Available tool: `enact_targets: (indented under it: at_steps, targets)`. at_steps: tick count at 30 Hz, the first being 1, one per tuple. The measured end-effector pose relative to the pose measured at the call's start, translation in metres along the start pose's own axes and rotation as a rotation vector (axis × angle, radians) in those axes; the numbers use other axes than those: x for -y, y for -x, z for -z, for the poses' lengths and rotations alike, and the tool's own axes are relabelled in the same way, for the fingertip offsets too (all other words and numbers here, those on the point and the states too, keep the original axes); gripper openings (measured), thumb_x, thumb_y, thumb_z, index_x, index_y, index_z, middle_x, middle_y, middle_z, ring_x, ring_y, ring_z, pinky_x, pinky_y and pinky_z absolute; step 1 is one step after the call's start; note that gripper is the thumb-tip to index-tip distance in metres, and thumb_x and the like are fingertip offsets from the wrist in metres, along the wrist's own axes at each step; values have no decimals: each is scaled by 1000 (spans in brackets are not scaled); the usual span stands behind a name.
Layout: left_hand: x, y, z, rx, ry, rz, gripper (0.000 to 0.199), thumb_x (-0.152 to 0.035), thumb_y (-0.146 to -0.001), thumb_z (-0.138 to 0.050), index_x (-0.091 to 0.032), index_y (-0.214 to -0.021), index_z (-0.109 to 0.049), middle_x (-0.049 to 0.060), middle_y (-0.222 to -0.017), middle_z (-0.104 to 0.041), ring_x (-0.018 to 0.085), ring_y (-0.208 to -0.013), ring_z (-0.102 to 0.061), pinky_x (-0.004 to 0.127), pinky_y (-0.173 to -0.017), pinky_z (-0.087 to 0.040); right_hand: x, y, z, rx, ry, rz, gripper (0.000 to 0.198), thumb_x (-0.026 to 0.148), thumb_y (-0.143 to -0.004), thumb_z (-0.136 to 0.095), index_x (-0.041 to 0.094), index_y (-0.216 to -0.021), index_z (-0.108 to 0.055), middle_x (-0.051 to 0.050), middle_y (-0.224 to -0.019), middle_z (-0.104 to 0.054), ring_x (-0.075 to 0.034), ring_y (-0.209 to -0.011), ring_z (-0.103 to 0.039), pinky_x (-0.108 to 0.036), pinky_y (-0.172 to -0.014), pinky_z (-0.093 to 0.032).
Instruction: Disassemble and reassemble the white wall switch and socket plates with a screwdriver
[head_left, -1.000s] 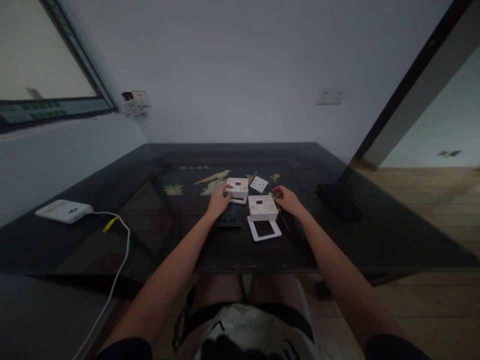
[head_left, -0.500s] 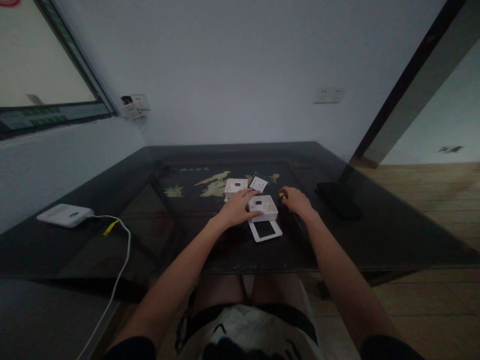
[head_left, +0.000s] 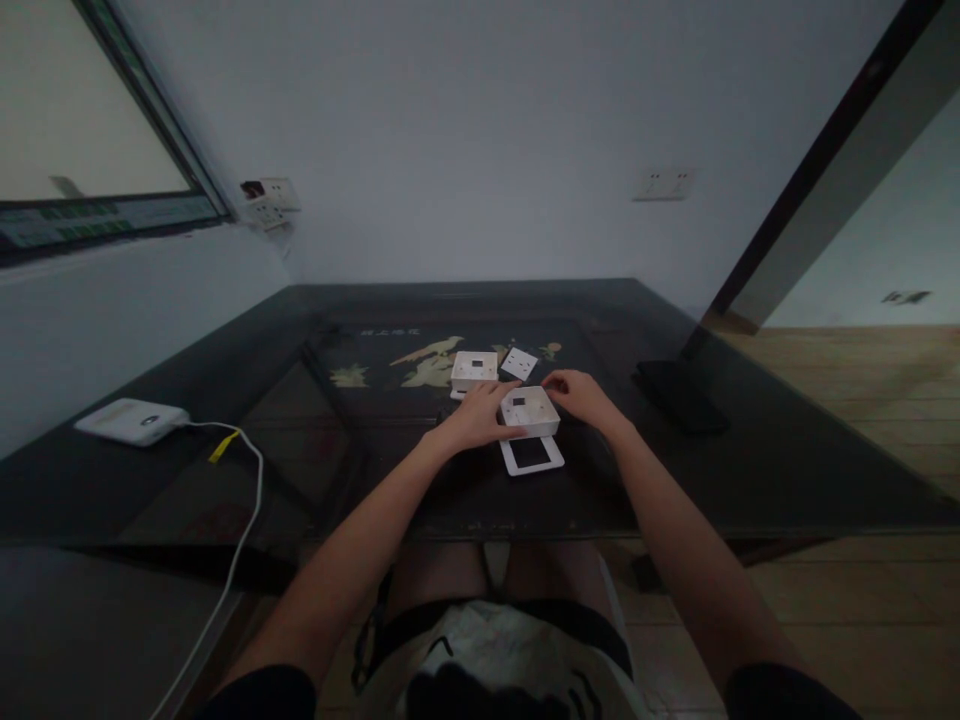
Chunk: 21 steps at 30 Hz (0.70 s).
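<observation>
My left hand [head_left: 478, 413] grips a white wall-socket mounting box [head_left: 538, 426] at its left side, thumb along the near wall and fingers over the far edge. At the box's far right corner is my right hand [head_left: 581, 396], its fingers curled together against or close to the rim. What those fingers hold, if anything, is hidden. A white faceplate frame [head_left: 537, 470] lies on the near side of the box, partly under or against it. Behind my left hand sits a second white box [head_left: 466, 385], and a white socket insert [head_left: 520, 363] with dark slots lies to its right.
The dark glossy table [head_left: 420, 500] has a painted bird and flowers. At the right rests a black flat object [head_left: 681, 398]. A white device [head_left: 133, 422] lies at the left, its white cable [head_left: 256, 490] running over the table's front edge. Sockets [head_left: 664, 184] are on the wall.
My right hand has moved left to the mounting box. The small yellow and red thing at its fingertips no longer shows. My left hand keeps its grip; the view has shifted slightly.
</observation>
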<state>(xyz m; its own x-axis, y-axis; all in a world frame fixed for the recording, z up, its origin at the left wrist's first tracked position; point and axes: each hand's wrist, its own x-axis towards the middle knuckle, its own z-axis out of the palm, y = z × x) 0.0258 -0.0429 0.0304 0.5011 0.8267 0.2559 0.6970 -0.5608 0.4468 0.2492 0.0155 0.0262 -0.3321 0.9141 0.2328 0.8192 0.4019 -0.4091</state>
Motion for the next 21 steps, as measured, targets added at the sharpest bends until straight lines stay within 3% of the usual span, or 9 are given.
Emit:
enact_targets:
  at_steps: [5,9,12,15,18,21]
  targets:
    - [0,1,2,-65,194,10,75,-36,-68,-75,-22,-135,-43,12,-128,-47,29,-119,-49,43,-103,-41,0,-2,2,14,-85,-40,18,20,-81,-58,18,-95,-70,-6,-83,-69,-17,-73,-61,-27,-66,-44]
    - [4,2,12,-240,238,-8,74,-32,-67,-76,-23,-133,-44,11,-126,-44,27,-120,-48,41,-104,-40,0,0,4,31,-68,-60,15,20,-81,-58,17,-88,-70,-8,-82,-69,-19,-74,-61,-28,-66,-42]
    - [9,3,22,-397,223,15,72,-28,-66,-76,-23,-131,-44,9,-125,-44,27,-120,-47,42,-105,-39,6,4,1,156,-106,34,12,27,-78,-65,19,-86,-70,-3,-74,-66,-16,-68,-58,-25,-61,-40]
    - [13,3,27,-502,188,50,71,-26,-66,-76,-23,-130,-45,9,-126,-44,27,-122,-45,43,-106,-38,15,7,-4,296,-111,168,25,35,-69,-74,18,-88,-69,-2,-77,-62,-15,-70,-56,-24,-60,-39]
    - [16,2,28,-539,156,63,71,-25,-67,-76,-23,-130,-44,9,-127,-44,27,-123,-43,42,-106,-37,20,7,-7,346,-89,232,29,32,-65,-77,18,-88,-69,-2,-80,-59,-16,-72,-54,-25,-61,-39]
    - [17,2,27,-557,144,70,70,-25,-66,-77,-23,-129,-45,8,-124,-44,26,-123,-44,41,-108,-35,19,7,-6,372,-99,245,20,28,-69,-74,18,-84,-68,-2,-79,-57,-15,-71,-53,-24,-61,-39]
